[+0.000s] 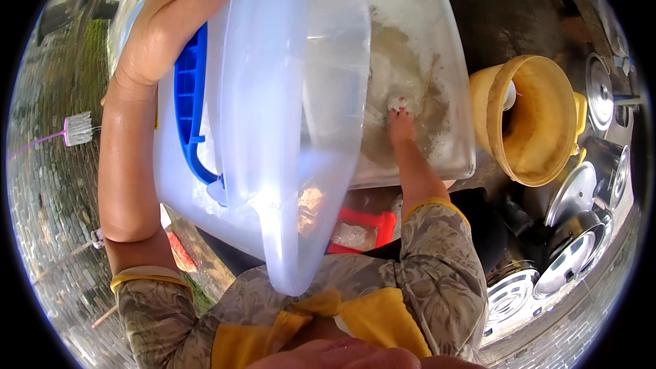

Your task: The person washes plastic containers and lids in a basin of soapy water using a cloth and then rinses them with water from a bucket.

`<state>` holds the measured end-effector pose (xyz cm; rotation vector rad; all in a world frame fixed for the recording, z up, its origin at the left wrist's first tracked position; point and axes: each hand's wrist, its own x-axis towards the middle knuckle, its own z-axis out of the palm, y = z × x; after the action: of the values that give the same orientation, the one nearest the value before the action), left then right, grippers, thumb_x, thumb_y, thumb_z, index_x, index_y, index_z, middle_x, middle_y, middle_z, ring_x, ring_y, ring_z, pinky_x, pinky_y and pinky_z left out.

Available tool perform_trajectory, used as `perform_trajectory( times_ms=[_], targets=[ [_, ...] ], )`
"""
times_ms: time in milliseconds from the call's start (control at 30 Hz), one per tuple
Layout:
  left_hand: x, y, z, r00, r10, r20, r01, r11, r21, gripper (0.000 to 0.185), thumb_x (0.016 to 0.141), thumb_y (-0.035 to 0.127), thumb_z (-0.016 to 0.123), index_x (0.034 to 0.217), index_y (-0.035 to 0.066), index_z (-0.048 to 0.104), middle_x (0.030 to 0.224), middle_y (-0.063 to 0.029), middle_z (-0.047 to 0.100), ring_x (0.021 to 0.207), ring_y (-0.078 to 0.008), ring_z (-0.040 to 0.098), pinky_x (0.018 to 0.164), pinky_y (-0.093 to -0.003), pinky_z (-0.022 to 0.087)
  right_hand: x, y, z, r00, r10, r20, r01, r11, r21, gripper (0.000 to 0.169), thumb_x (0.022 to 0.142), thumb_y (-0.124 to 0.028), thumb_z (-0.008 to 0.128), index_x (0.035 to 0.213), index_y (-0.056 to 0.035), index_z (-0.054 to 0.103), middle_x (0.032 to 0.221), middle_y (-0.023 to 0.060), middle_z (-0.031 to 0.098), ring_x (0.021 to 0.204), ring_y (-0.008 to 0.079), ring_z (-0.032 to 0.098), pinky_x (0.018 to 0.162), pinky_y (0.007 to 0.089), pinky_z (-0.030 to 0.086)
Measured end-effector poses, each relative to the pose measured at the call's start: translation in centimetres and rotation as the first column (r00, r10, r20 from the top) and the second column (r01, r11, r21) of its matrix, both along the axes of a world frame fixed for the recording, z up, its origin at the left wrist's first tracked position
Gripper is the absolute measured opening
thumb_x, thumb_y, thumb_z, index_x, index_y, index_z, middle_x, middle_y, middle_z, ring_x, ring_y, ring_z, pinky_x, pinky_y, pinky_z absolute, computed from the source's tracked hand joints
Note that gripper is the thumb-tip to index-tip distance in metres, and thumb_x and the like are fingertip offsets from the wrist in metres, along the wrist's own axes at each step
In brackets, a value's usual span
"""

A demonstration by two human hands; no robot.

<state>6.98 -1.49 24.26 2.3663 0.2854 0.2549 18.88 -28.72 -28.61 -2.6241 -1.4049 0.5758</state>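
Note:
A large translucent plastic box [269, 113] stands tilted in front of me, its broad rim towards the middle. My left hand [174, 25] grips its upper edge by a blue plastic handle [189, 107]; the fingertips run out of the top of the view. To the right, murky brown water and grit lie in a pale plastic basin [453, 113]; the box hides where it meets this basin. My right hand [402, 125] reaches down into the basin. Something whitish, a wad or suds, is at its fingers, which are too blurred to tell whether they hold it.
A yellow plastic bucket [543, 118] stands right of the basin. Beyond it are several metal pots and lids [571, 192]. A red plastic frame [384, 230] sits low by my lap. Far left, a brush with a purple handle [78, 129] lies on brick paving [56, 179].

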Motion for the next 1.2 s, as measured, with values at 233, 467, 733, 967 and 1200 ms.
perform_trajectory(
  times_ms=[233, 467, 733, 967, 1200],
  targets=[
    [0.2, 0.2, 0.4, 0.999, -0.017, -0.028, 0.02, 0.994, 0.108, 0.059, 0.083, 0.027, 0.049, 0.136, 0.003, 0.044, 0.138, -0.0129, 0.037, 0.131, -0.0251, 0.029, 0.11, -0.0342, 0.019, 4.9, 10.3, 8.5, -0.561, 0.181, -0.808, 0.529, 0.829, -0.182, 0.044, 0.094, -0.033, 0.053, 0.127, -0.0045, 0.046, 0.111, 0.0122, 0.061, 0.095, 0.0255, 0.063, 0.079, 0.0411, 0.054],
    [1.7, 0.2, 0.3, 0.998, -0.02, -0.056, 0.031, 0.979, 0.203, 0.062, 0.081, 0.033, 0.049, 0.136, 0.005, 0.045, 0.137, -0.0151, 0.038, 0.13, -0.0285, 0.031, 0.109, -0.0373, 0.02, -8.8, 18.6, 25.6, -0.307, 0.21, -0.928, 0.113, 0.976, 0.184, 0.042, 0.091, -0.024, 0.053, 0.129, -0.0074, 0.049, 0.112, 0.009, 0.061, 0.103, 0.0256, 0.059, 0.085, 0.0452, 0.05],
    [1.3, -1.7, 1.3, 0.992, -0.126, -0.014, 0.126, 0.965, 0.228, 0.062, 0.082, 0.038, 0.051, 0.136, 0.009, 0.045, 0.139, -0.0158, 0.036, 0.131, -0.03, 0.03, 0.11, -0.0396, 0.019, -16.5, 15.1, 13.4, 0.507, 0.736, -0.449, -0.636, 0.671, 0.381, 0.038, 0.09, -0.024, 0.049, 0.125, -0.0096, 0.052, 0.102, 0.0108, 0.062, 0.1, 0.0255, 0.059, 0.086, 0.0405, 0.047],
    [1.6, 0.8, 0.1, 0.998, -0.058, -0.004, 0.056, 0.955, 0.292, 0.06, 0.082, 0.028, 0.052, 0.137, 0.006, 0.044, 0.139, -0.0176, 0.037, 0.131, -0.0309, 0.031, 0.11, -0.0381, 0.02, -13.2, 13.7, 12.0, 0.293, 0.382, -0.877, -0.511, 0.837, 0.194, 0.033, 0.088, -0.026, 0.046, 0.113, -0.0086, 0.057, 0.095, 0.0124, 0.061, 0.092, 0.025, 0.059, 0.079, 0.0381, 0.045],
    [-0.6, -0.2, 0.8, 0.999, 0.031, -0.031, -0.02, 0.957, 0.289, 0.066, 0.079, 0.027, 0.055, 0.138, 0.003, 0.04, 0.139, -0.0174, 0.038, 0.13, -0.0309, 0.034, 0.11, -0.0369, 0.022, -3.3, 4.4, 16.0, 0.483, 0.517, -0.707, -0.706, 0.707, 0.035, 0.03, 0.081, -0.029, 0.052, 0.095, -0.0057, 0.063, 0.087, 0.016, 0.063, 0.085, 0.0268, 0.062, 0.076, 0.0416, 0.046]
  ],
)
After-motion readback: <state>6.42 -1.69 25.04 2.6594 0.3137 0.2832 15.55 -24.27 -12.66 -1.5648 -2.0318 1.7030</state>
